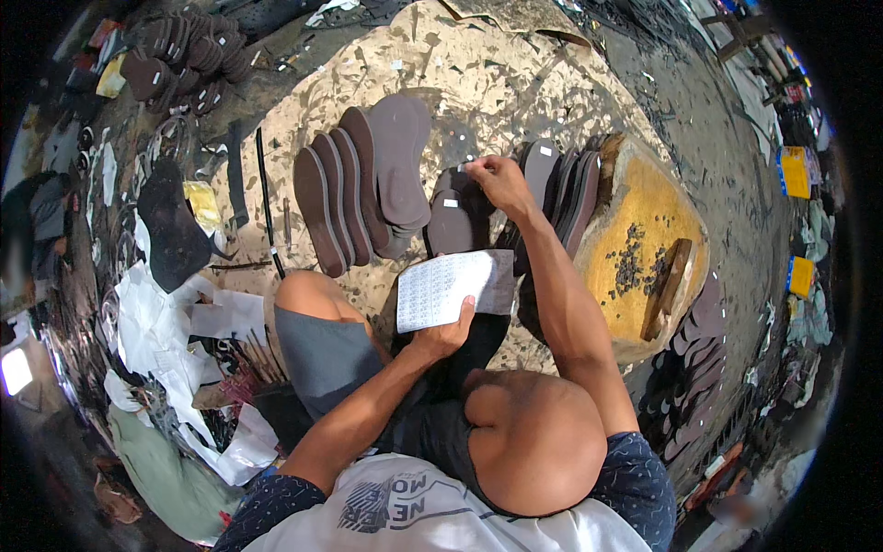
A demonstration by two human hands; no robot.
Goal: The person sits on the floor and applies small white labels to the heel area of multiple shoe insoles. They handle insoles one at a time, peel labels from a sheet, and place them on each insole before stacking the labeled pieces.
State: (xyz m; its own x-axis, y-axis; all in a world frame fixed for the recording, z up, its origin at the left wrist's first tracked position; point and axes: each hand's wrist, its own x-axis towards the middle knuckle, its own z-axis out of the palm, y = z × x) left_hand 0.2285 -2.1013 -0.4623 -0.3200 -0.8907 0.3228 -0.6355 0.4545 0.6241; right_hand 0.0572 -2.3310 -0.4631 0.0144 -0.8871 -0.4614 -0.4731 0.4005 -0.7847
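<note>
My left hand (445, 339) grips a sheet of labels (440, 293), white with rows of small print, its thumb on top. The sheet's right part looks grey and bare. Beyond it lie brown shoe soles (457, 227), one bearing a white label (451, 203). My right hand (504, 187) is pinched at the far end of these soles, with a small white piece like a label at its fingertips. Just right of that hand stands a row of soles (541, 166), the front one labelled. To the left, plain brown soles (322, 207) lie overlapping in a row.
A thick wooden block (602, 267) with dark scraps and a wooden bar (667, 290) stands at the right. More soles lie in piles at the far left (189, 55) and lower right (704, 359). Crumpled white paper (156, 317) covers the floor at left.
</note>
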